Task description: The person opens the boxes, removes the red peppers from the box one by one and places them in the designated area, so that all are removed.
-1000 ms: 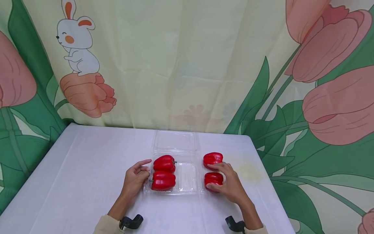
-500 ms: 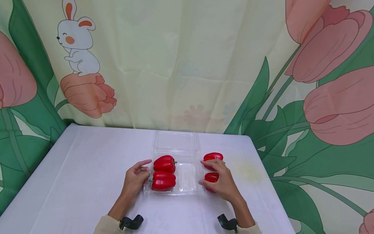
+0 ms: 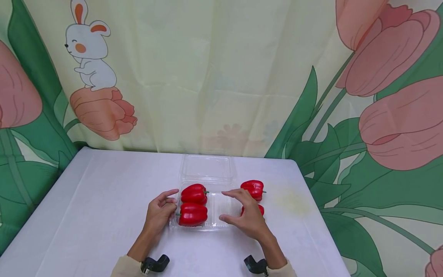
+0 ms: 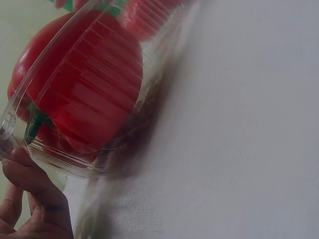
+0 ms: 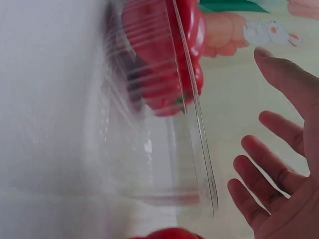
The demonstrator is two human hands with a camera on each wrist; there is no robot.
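A clear plastic clamshell container (image 3: 216, 209) lies on the table with its lid (image 3: 207, 168) folded back. Two red bell peppers fill its left side, one farther back (image 3: 194, 193) and one nearer (image 3: 193, 214). My left hand (image 3: 160, 211) pinches the container's left rim; in the left wrist view thumb and finger meet at the rim corner beside a pepper (image 4: 84, 84). My right hand (image 3: 250, 215) spreads over the container's right edge, holding nothing, its thumb and fingers (image 5: 259, 179) apart in the right wrist view. Behind it a third pepper (image 3: 262, 209) is mostly hidden.
Another red bell pepper (image 3: 253, 187) lies right of the container, farther back. A white cloth covers the table (image 3: 104, 200). A printed curtain (image 3: 173, 77) with a rabbit and tulips hangs along the back edge.
My right hand has moved left from beside the loose peppers to over the container's right edge, leaving them on the table. The left hand keeps its place.
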